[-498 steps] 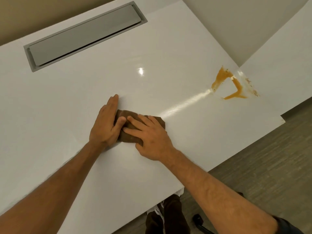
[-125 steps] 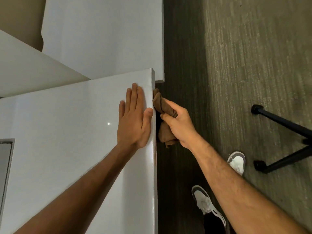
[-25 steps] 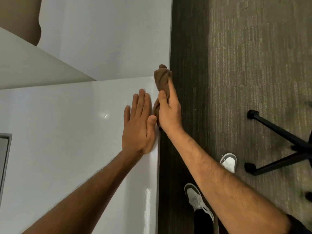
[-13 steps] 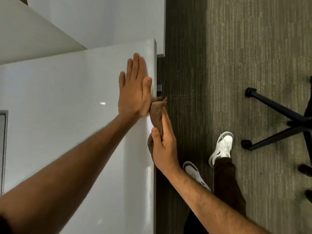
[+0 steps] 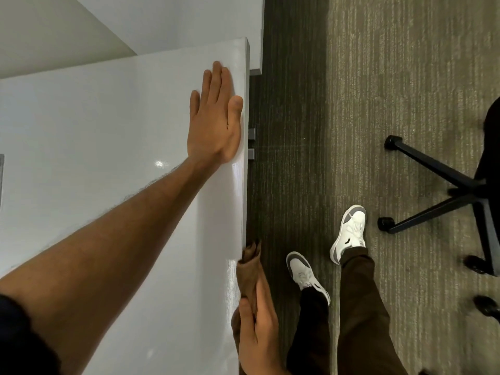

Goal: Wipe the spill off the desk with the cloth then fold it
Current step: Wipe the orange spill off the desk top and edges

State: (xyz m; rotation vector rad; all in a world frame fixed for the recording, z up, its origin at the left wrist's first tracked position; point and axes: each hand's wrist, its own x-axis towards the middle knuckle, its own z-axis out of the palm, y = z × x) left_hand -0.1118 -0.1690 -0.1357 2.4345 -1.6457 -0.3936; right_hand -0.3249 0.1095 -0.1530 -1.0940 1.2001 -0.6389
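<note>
The white desk (image 5: 108,131) fills the left half of the head view, and its right side edge runs down the middle. My left hand (image 5: 215,120) lies flat on the desktop close to that edge, fingers together and straight. My right hand (image 5: 257,336) is low in the view and presses the brown cloth (image 5: 249,272) against the desk's side edge. The cloth is bunched and pokes out above my fingers. No orange spill shows on the desktop here.
A second white desk (image 5: 189,20) adjoins at the top. Grey carpet (image 5: 392,77) lies to the right, with a black office chair base (image 5: 446,185) on castors. My legs and white shoes (image 5: 350,234) stand just beside the desk edge.
My right hand has slid the cloth along the desk's side edge toward me, from beside my left hand to near the bottom of the view. My left hand has stayed flat on the desktop.
</note>
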